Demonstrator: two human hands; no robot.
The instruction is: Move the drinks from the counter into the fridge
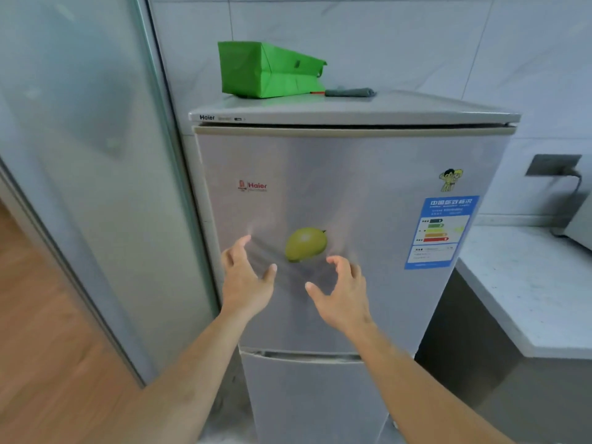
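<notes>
Empty hands (246, 277) (342, 293) — closed fridge (368, 193)

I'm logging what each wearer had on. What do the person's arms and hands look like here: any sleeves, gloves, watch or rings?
Both forearms are bare as far as the frame shows, with no sleeve edge in view. The left hand and right hand wear no gloves, and no watch, bracelet or ring shows on either.

The fridge (346, 193) stands in the middle, with a glass door (80, 155) to its left and the surface (525, 283) to its right. On top of the fridge lies a bag (266, 70), with a cloth (350, 92) just beside it on the right. Both hands are before the fridge's upper door.
</notes>
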